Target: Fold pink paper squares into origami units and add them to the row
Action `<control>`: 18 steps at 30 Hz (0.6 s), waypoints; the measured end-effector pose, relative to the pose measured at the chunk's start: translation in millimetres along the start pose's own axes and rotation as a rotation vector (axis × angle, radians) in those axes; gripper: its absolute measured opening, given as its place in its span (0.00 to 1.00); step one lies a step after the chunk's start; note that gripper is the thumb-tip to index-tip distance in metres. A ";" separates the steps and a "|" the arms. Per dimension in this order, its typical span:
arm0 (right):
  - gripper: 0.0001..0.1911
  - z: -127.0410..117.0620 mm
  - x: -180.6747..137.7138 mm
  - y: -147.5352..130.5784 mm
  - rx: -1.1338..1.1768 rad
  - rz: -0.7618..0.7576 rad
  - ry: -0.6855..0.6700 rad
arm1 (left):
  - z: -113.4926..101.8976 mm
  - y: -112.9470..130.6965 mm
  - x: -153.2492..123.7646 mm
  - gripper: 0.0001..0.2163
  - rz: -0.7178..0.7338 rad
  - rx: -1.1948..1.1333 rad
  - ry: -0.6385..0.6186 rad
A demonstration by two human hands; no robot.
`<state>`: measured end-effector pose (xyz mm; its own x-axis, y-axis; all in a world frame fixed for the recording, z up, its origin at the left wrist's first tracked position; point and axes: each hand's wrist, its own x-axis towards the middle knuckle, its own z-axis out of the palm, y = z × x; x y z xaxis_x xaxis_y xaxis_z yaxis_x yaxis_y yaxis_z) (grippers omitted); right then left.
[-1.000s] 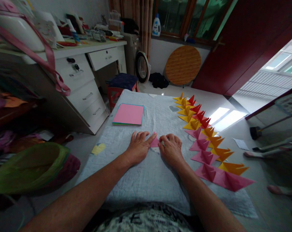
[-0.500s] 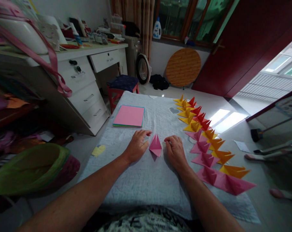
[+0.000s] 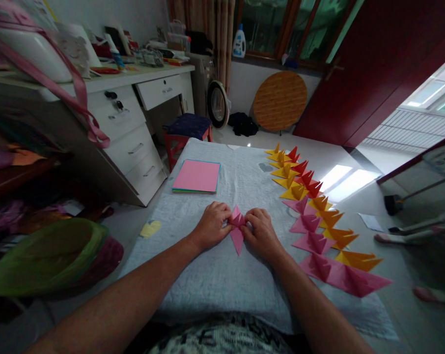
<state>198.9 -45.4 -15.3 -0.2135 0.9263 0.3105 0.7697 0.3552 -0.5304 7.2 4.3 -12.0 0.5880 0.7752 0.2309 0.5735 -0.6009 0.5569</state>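
Observation:
A pink folded origami paper (image 3: 237, 237) lies on the cloth-covered table (image 3: 222, 280) in front of me, one point toward me and another away. My left hand (image 3: 214, 222) pinches its left side, with thumb and fingers closed. On the opposite side, my right hand (image 3: 261, 228) grips the paper's right edge the same way. The fingertips hide parts of the middle folds. To the right stand rows of folded paper cranes: pink ones (image 3: 314, 242), yellow ones (image 3: 288, 173), orange ones (image 3: 340, 239) and red ones (image 3: 306, 172).
A stack of square paper (image 3: 196, 176), pink on top, lies at the table's back left. Left of the table stands a bin with a green liner (image 3: 49, 255). Behind are a blue-topped stool (image 3: 189, 125) and a white desk (image 3: 123, 118). A person's feet (image 3: 425, 294) show at the right.
Both hands have closed in on the pink paper from either side and now grip it. One flap has come down toward me, making the shape a longer diamond.

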 end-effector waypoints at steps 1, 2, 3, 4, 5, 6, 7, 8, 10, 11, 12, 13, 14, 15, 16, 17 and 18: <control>0.03 0.2 0.2 0.3 0.003 -0.009 0.003 | -0.3 0.8 -0.2 0.04 0.017 -0.003 0.007; 0.04 0.5 0.3 0.7 0.009 -0.016 0.015 | -0.7 1.6 -0.5 0.04 0.035 -0.006 0.018; 0.04 0.8 0.4 1.4 0.015 -0.021 0.028 | -1.0 2.2 -0.7 0.04 0.049 -0.006 0.031; 0.04 1.2 0.5 2.2 0.015 -0.024 0.038 | -1.2 2.5 -0.7 0.05 0.058 -0.004 0.038; 0.04 1.7 0.7 3.1 0.010 -0.023 0.041 | -1.2 2.6 -0.6 0.05 0.063 0.001 0.038; 0.04 2.4 0.8 4.1 -0.002 -0.018 0.038 | -1.0 2.3 -0.4 0.05 0.064 0.005 0.030; 0.05 3.0 1.0 4.8 -0.017 -0.011 0.027 | -0.6 1.8 0.0 0.06 0.064 0.007 0.016; 0.05 3.6 1.2 5.4 -0.031 -0.003 0.014 | -0.2 1.3 0.5 0.06 0.064 0.004 0.003; 0.07 4.1 1.5 5.5 -0.044 0.006 -0.008 | 0.3 0.5 1.3 0.07 0.065 -0.029 -0.012; 0.07 3.9 1.6 5.0 -0.039 0.003 -0.009 | 0.2 0.5 1.5 0.07 0.063 -0.060 -0.013; 0.07 3.3 1.6 4.2 -0.027 -0.003 0.001 | -0.2 0.9 1.6 0.07 0.057 -0.098 -0.007; 0.08 2.6 1.6 3.3 -0.011 -0.010 0.020 | -0.8 1.5 1.5 0.07 0.046 -0.143 0.003; 0.08 1.6 1.5 2.3 0.008 -0.018 0.044 | -1.7 2.2 1.3 0.07 0.031 -0.191 0.013; 0.09 0.5 1.4 1.3 0.026 -0.025 0.067 | -2.7 3.0 1.1 0.07 0.013 -0.239 0.022; 0.09 -0.6 1.3 0.3 0.042 -0.031 0.084 | -3.6 3.7 1.0 0.07 -0.006 -0.288 0.027; 0.10 -1.7 1.2 -0.5 0.054 -0.036 0.095 | -4.5 4.3 0.9 0.07 -0.024 -0.334 0.028; 0.11 -2.7 1.1 -1.3 0.065 -0.040 0.101 | -5.2 4.8 1.0 0.08 -0.038 -0.377 0.023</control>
<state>199.3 -45.2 -12.1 -0.1789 0.8949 0.4088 0.7206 0.4021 -0.5648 7.6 3.2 -5.0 0.5546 0.8026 0.2197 0.3426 -0.4608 0.8187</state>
